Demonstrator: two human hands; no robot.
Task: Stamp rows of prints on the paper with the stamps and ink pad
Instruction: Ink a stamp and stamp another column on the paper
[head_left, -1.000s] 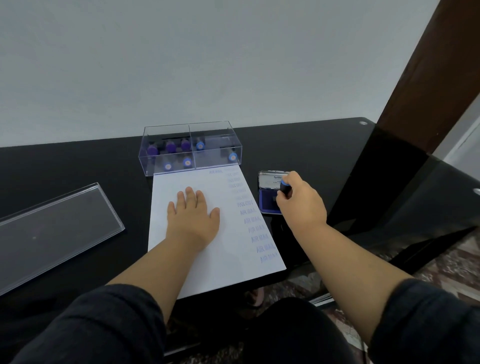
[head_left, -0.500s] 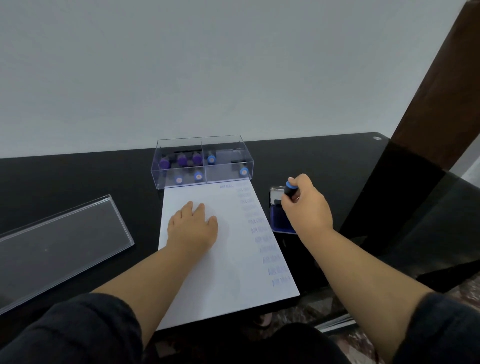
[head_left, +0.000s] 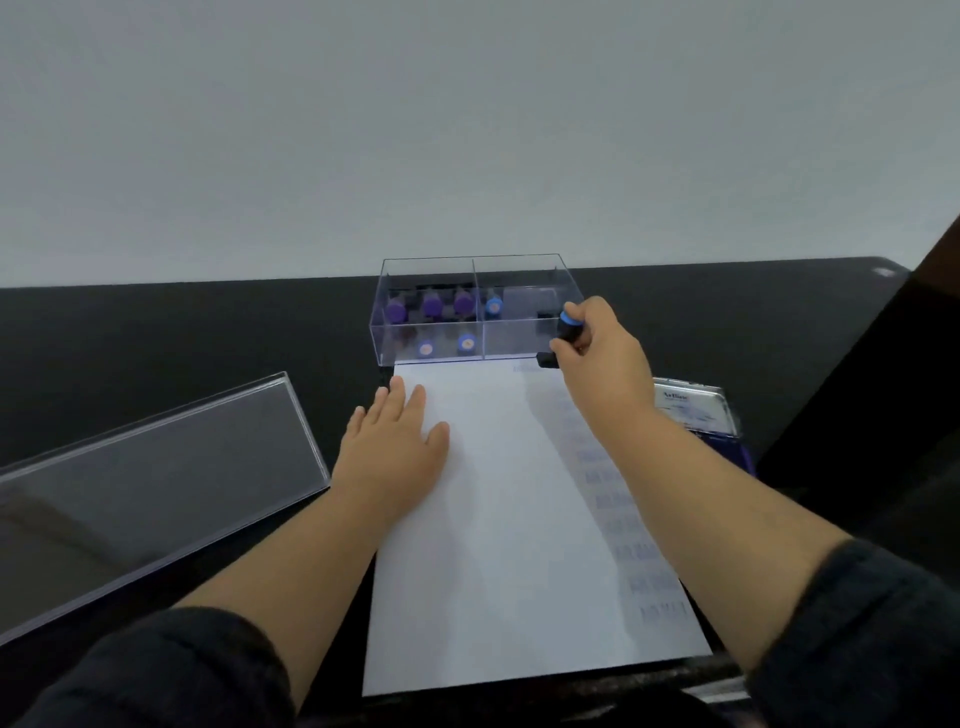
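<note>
A white paper (head_left: 498, 519) lies on the black table, with a column of blue prints down its right edge. My left hand (head_left: 395, 447) rests flat on the paper's upper left, fingers apart. My right hand (head_left: 602, 358) grips a black stamp with a blue cap (head_left: 570, 325), held at the paper's top right corner, in front of the clear box's right end. Whether the stamp touches the paper is hidden by my fingers. The open blue ink pad (head_left: 696, 415) lies right of the paper, behind my right forearm.
A clear two-compartment box (head_left: 470, 306) at the paper's far edge holds several purple and blue stamps. Its clear lid (head_left: 150, 478) lies on the table at left. The table's front edge runs just below the paper. A dark wooden post rises at far right.
My right hand has lifted the stamp off the ink pad and carried it left and forward to the paper's top right corner. The camera view has tilted. My left hand stays on the paper.
</note>
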